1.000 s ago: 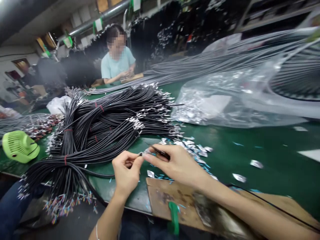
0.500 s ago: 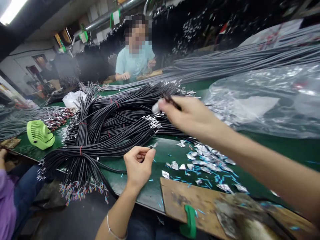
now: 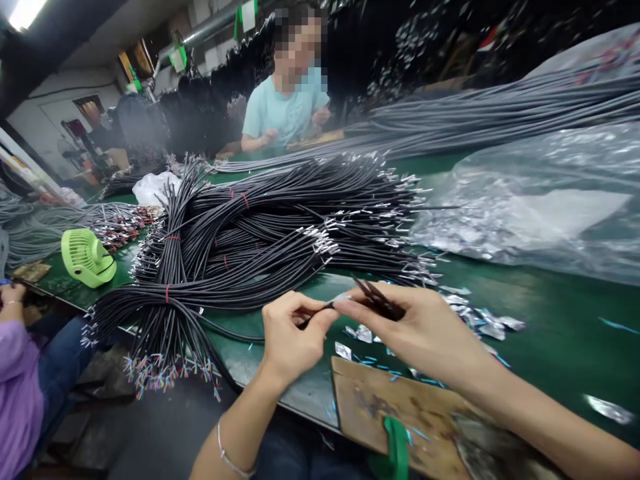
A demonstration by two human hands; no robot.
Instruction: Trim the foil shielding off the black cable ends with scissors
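My left hand [image 3: 295, 337] is closed in a pinch on the end of a black cable [image 3: 243, 337], which runs back left toward the bundles. Over the table's front part, my right hand [image 3: 425, 327] meets it, thumb and finger pinching at the cable's tip. Dark tweezers [image 3: 376, 298] lie in the right palm, their thin prongs pointing up and left. Something pale shows at the pinched tip, too small to make out. Behind my hands lie thick bundles of black cable [image 3: 280, 233] with white stripped ends, tied with red bands.
Foil scraps [image 3: 493, 323] and blue bits litter the green table [image 3: 560, 307]. A stained wooden board [image 3: 380, 393] with a green clamp [image 3: 397, 443] is at the front edge. Clear plastic [image 3: 550, 207] lies right, a green fan [image 3: 87, 257] left. A co-worker [image 3: 285, 110] sits opposite, another person [image 3: 20, 380] at left.
My right hand has come down and toward me from above the bundles, tweezers still in it, to meet my left hand at the cable tip. The view has shifted slightly.
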